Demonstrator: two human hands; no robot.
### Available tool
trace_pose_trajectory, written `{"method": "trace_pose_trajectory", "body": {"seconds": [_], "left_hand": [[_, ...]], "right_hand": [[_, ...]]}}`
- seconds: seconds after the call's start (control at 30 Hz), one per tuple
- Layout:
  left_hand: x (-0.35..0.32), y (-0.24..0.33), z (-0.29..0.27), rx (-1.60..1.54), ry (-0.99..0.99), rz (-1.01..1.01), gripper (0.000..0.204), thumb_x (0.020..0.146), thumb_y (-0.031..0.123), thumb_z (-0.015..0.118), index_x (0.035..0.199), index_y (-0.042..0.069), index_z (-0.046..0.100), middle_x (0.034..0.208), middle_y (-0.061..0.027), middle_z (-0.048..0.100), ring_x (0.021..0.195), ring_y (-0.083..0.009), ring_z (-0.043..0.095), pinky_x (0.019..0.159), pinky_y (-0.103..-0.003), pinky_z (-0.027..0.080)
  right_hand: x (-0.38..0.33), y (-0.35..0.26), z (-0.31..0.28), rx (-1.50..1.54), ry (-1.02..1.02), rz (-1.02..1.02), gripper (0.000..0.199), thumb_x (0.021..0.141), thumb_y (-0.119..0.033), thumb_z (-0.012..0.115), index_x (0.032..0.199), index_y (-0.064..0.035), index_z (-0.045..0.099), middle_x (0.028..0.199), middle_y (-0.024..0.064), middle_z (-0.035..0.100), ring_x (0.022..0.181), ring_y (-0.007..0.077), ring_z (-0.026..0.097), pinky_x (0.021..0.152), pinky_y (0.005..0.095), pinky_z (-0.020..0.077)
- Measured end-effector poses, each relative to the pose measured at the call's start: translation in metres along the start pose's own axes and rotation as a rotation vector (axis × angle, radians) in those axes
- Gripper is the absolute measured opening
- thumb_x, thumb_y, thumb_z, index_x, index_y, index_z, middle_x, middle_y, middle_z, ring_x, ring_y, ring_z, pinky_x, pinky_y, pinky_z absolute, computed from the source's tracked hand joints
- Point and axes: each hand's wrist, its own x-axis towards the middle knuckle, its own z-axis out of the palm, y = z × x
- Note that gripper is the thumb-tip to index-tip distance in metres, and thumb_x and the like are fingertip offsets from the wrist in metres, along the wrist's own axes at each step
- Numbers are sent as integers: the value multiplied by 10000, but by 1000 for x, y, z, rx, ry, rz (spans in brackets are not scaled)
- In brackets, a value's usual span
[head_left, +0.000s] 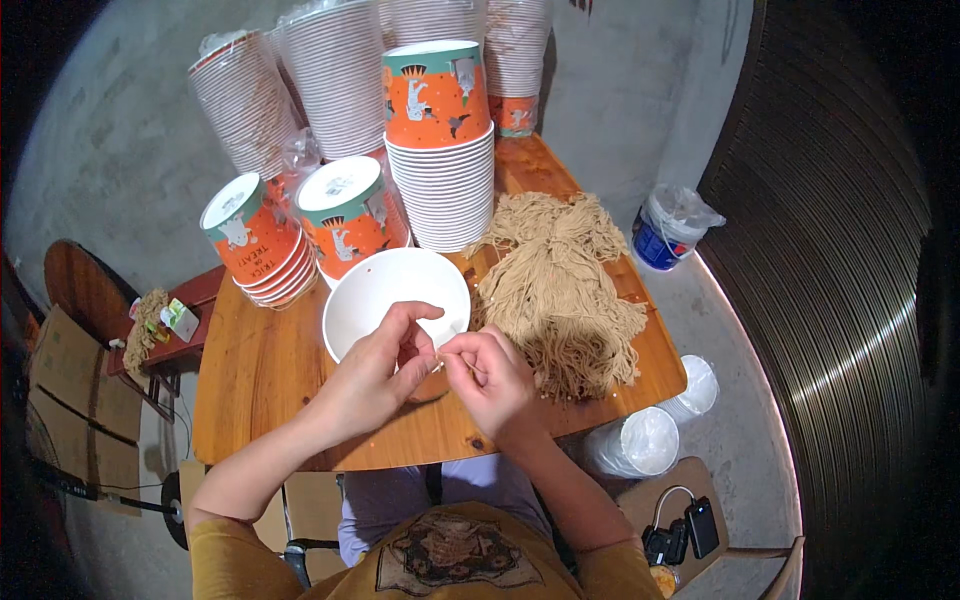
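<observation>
My left hand (385,362) and my right hand (490,385) meet over the near rim of a white paper bucket (350,300), which is open at the top. Thumb and fingers of each hand are pinched together around a tiny whitish piece (437,367), too small to name. The left forefinger curves out above the bucket. Just right of my right hand lies a big heap of beige yarn strands (565,300), with small white specks on it.
Behind the bucket stand orange-and-green printed paper buckets: a tall stack (440,190), two shorter stacks (345,225) (255,240), and plastic-wrapped stacks (335,80). The wooden table (270,390) has a rounded right corner. Beyond it are a lidless tub (668,230) and white bins (640,442).
</observation>
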Motion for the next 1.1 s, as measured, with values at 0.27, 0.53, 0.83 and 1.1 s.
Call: {"method": "trace_pose_trajectory", "body": {"seconds": [0.27, 0.53, 0.83, 1.1], "left_hand": [[1, -9, 2, 288, 64, 121, 169, 875, 44, 570, 1042, 24, 592, 866, -60, 567, 747, -142, 564, 651, -274, 463], [2, -2, 3, 228, 79, 31, 90, 845, 31, 585, 922, -16, 592, 864, -128, 567, 753, -239, 584, 690, -339, 477], [3, 2, 2, 213, 61, -22, 102, 861, 57, 601, 920, -24, 585, 867, -119, 564, 755, -216, 577, 691, -324, 474], [3, -1, 1, 202, 63, -47, 122, 886, 92, 615, 909, -27, 601, 854, -117, 576, 725, -213, 583, 673, -330, 477]], "right_hand": [[-2, 5, 1, 47, 49, 35, 98, 860, 25, 646, 940, -19, 609, 774, 5, 512, 597, 33, 460, 527, 202, 377], [-4, 3, -3, 58, 46, 26, 99, 863, 33, 640, 940, -15, 600, 802, 11, 543, 603, 27, 487, 525, 198, 386], [-10, 3, -3, 106, -39, 99, 207, 868, -44, 650, 1063, -32, 583, 869, 75, 577, 723, 159, 608, 615, 287, 498], [-2, -2, -2, -18, -14, -56, 231, 810, 8, 698, 1025, -39, 629, 774, 29, 519, 619, 81, 479, 535, 242, 414]]}}
